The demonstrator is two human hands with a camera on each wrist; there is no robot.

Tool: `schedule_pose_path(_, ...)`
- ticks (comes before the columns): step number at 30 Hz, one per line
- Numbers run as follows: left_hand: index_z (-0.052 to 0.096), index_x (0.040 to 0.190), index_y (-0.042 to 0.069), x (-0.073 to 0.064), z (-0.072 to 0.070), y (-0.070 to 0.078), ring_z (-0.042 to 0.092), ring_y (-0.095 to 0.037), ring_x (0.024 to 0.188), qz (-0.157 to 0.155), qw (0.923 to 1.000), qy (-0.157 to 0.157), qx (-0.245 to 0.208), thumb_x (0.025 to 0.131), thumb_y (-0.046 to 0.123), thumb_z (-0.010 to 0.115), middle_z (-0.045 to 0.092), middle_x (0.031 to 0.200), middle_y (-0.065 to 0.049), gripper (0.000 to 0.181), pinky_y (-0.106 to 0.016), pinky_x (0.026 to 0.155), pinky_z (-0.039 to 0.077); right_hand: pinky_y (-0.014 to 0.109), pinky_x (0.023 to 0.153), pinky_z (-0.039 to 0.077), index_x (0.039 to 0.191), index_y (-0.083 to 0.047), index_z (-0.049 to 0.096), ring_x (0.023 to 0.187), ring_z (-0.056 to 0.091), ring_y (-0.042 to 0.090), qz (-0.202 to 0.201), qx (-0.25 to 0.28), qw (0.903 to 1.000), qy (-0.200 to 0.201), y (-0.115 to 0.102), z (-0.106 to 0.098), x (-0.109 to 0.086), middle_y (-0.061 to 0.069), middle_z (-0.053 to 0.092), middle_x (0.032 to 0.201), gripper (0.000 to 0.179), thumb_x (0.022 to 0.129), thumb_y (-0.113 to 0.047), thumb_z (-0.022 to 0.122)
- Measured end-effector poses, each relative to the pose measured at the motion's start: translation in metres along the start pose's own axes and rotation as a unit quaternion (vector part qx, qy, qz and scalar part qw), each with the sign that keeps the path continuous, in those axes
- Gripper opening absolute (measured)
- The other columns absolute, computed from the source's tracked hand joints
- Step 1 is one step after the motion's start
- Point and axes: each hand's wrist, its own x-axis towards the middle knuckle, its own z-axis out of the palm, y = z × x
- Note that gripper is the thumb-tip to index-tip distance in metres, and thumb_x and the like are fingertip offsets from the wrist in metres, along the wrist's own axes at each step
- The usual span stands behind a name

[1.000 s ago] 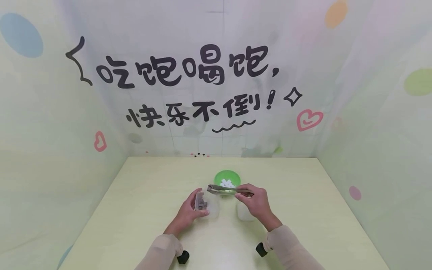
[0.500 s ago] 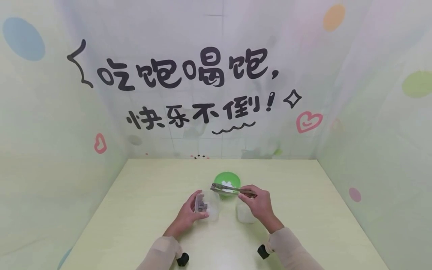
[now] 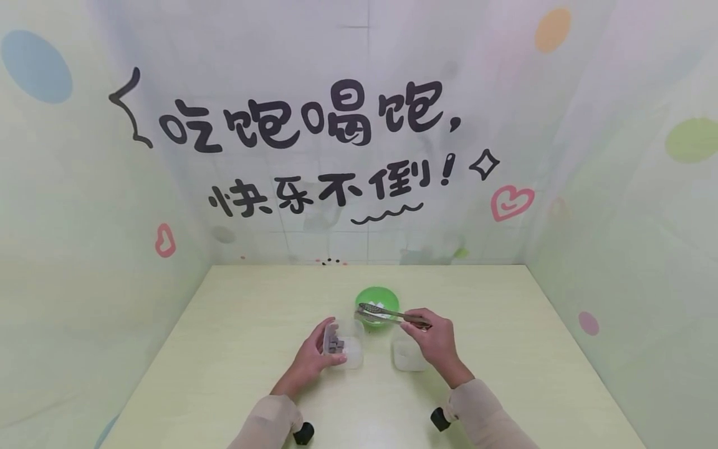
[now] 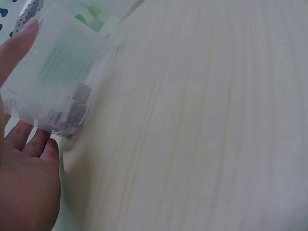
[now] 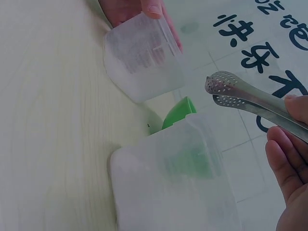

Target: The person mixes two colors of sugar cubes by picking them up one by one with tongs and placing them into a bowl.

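In the head view my left hand (image 3: 314,354) grips a clear plastic container (image 3: 353,357), tilted, with several small greyish-purple cubes (image 3: 336,345) gathered along its left side. The left wrist view shows those cubes (image 4: 74,108) through the cloudy wall. My right hand (image 3: 436,337) pinches metal tongs (image 3: 395,312), whose perforated tips reach over the left part of a green bowl (image 3: 378,291). White pieces lie in that bowl, partly hidden behind the tongs. From the right wrist, the tong tips (image 5: 224,86) look close together, with nothing seen between them.
A second clear container (image 3: 406,357) stands on the table under my right hand, looming large in the right wrist view. The pale wooden table (image 3: 247,299) meets a printed cloth backdrop (image 3: 314,37) at the back, with cloth sides left and right.
My right hand has shifted slightly right, taking the tong tips from above the left container's far rim to over the bowl. My left hand keeps its grip on the container, nearly still.
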Motion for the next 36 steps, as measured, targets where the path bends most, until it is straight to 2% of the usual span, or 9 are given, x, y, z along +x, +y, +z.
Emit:
schedule_pose_path(23, 0.034, 0.151, 0.019, -0.002, 0.001, 0.002, 0.025, -0.037, 0.142, -0.006, 1.0000, 0.004, 0.003, 0.075, 0.014, 0.084, 0.033, 0.154, -0.014, 0.091, -0.050, 0.115, 0.022, 0.023, 0.061, 0.057, 0.092, -0.004, 0.073, 0.071, 0.069, 0.016, -0.008, -0.008, 0.9998, 0.014, 0.013, -0.004, -0.003, 0.004, 0.073, 0.082, 0.018, 0.076, -0.003, 0.082)
schedule_pose_path(32, 0.031, 0.151, 0.010, -0.010, 0.001, 0.023, 0.024, -0.042, 0.141, -0.009, 0.9999, -0.005, 0.004, 0.077, 0.007, 0.081, 0.032, 0.153, -0.021, 0.090, -0.053, 0.114, 0.022, 0.021, 0.061, 0.058, 0.091, -0.004, 0.073, 0.071, 0.069, 0.014, -0.013, 0.012, 0.9996, 0.022, 0.012, -0.002, -0.004, 0.005, 0.073, 0.082, 0.018, 0.076, -0.002, 0.082)
schedule_pose_path(36, 0.032, 0.151, 0.014, -0.008, 0.002, 0.014, 0.024, -0.040, 0.141, -0.010, 0.9999, -0.002, -0.002, 0.076, 0.009, 0.082, 0.032, 0.154, -0.018, 0.090, -0.051, 0.115, 0.021, 0.023, 0.063, 0.059, 0.092, -0.005, 0.073, 0.073, 0.069, 0.013, 0.001, 0.025, 0.9996, 0.015, 0.007, 0.000, -0.006, 0.005, 0.073, 0.083, 0.018, 0.076, -0.001, 0.081)
